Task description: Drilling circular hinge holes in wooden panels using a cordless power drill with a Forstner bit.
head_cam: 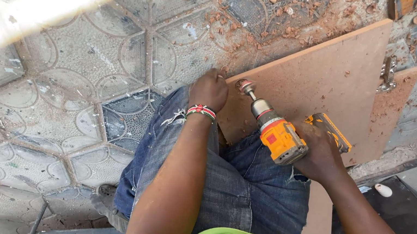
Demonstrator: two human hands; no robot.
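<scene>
1. Two hands worked at one brown fibreboard panel point(329, 80), which lay flat on the patterned floor point(58, 89) and ran under the person's knees.
2. The right hand point(319, 153) was clamped around the grip of a yellow cordless drill point(282, 136), over the panel's near part.
3. The drill's bit point(243, 85) sat tilted against the panel close to its left edge; I could not tell how deep it went.
4. The left hand point(208, 89), fingers curled together, pressed down on the panel's left corner, just beside the bit.
5. A beaded wristband point(201, 111) circled that wrist.
6. Sawdust point(244, 23) lay scattered beyond the panel's far edge.
7. A metal hinge point(387, 75) sat at the panel's right edge, touching a second, darker board point(387, 121).
</scene>
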